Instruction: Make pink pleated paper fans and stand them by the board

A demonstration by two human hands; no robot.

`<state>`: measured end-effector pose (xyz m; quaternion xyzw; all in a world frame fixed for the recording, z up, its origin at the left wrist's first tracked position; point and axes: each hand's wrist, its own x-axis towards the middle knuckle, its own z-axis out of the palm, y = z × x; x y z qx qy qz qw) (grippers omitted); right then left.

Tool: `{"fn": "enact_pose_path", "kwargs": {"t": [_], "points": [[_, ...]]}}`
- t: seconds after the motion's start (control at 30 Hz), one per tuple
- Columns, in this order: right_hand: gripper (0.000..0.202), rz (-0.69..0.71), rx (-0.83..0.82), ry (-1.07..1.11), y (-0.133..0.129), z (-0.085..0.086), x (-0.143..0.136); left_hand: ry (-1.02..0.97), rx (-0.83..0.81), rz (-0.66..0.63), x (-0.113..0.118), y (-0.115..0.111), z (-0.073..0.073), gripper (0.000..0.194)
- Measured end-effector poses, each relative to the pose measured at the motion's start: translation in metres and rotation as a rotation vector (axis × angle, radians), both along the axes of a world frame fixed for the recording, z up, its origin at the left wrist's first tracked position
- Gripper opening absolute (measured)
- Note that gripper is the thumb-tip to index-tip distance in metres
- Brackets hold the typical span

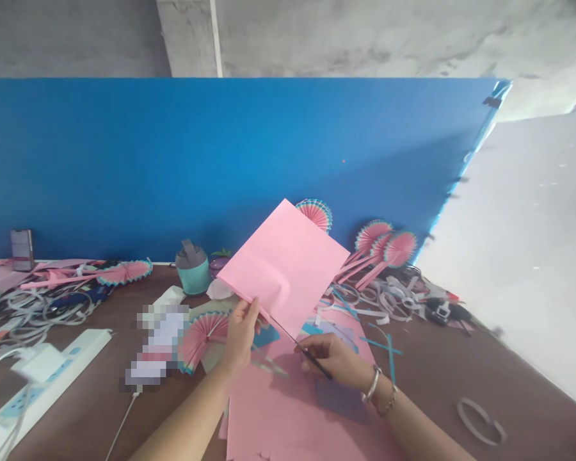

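A square sheet of pink paper is held up at a slant over the table. My left hand pinches its lower left edge between thumb and fingers. In my right hand is a thin dark tool; its slender tip lies along the paper's lower edge, and its exact kind cannot be made out. Under both hands, larger pink sheets lie on the table with blue and grey-blue pieces on them. Beside my left hand sits a pleated pink paper fan with a blue edge.
More pleated fans stand at the back right above tangled white strips. A teal cup stands at the back. To the left are a power strip, cables and a phone. A white ring-shaped strip lies at right.
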<state>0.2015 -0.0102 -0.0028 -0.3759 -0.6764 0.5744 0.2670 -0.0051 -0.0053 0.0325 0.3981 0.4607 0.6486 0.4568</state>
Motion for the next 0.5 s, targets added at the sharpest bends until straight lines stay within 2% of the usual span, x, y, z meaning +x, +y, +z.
{"fn": "enact_pose_path", "kwargs": {"t": [0.2, 0.5], "points": [[0.03, -0.002, 0.032, -0.015, 0.0, 0.001, 0.001, 0.014, 0.004, 0.005, -0.002, 0.002, -0.004, 0.042], [0.028, -0.022, -0.039, -0.033, -0.006, 0.015, -0.004, 0.012, -0.008, -0.04, 0.001, 0.004, -0.009, 0.042]]}}
